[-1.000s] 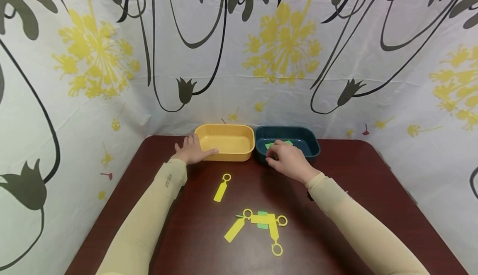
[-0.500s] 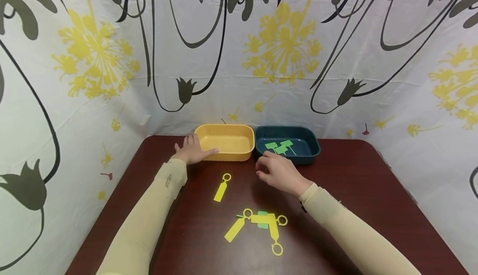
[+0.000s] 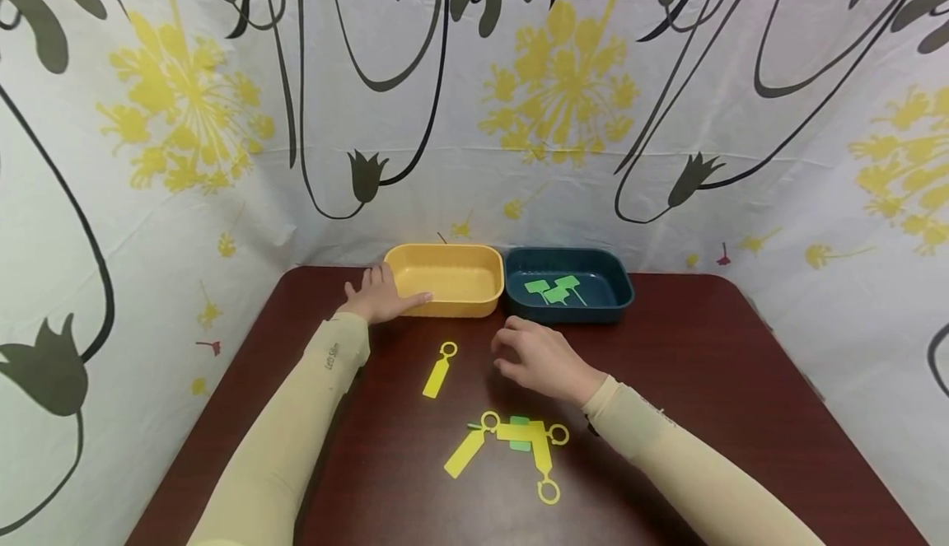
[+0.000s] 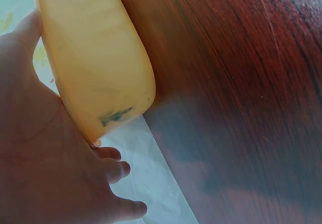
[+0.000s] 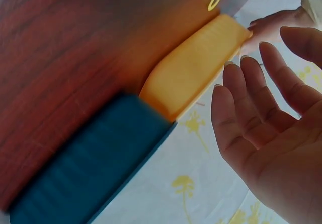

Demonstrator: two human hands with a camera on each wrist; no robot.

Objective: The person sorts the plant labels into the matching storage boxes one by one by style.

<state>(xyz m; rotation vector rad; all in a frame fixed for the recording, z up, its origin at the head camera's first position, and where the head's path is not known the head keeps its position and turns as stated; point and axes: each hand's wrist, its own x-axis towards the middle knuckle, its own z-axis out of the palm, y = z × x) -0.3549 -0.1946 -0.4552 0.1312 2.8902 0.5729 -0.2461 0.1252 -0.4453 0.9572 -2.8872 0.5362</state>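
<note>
Hands first: we see the left hand (image 3: 381, 297) resting flat against the near left corner of the yellow tray (image 3: 445, 278), fingers straight and touching its wall (the left wrist view shows the palm against the tray's side (image 4: 95, 68)). The right hand (image 3: 541, 357) hovers over the table (image 3: 704, 381), fingers loosely spread and holding nothing; the right wrist view shows its open palm (image 5: 271, 128) with both trays beyond it.

Just beside the yellow tray on its right stands the dark tray (image 3: 567, 285), the two touching or nearly so, and in it lie green tags (image 3: 552, 289). On the table between the hands lies a single yellow tag (image 3: 439, 371), near the right hand's fingertips but apart from them. Nearer to us, below the right hand, we find a small cluster of yellow tags (image 3: 519, 447) overlapping a green tag (image 3: 521, 433), which shows only partly beneath them
</note>
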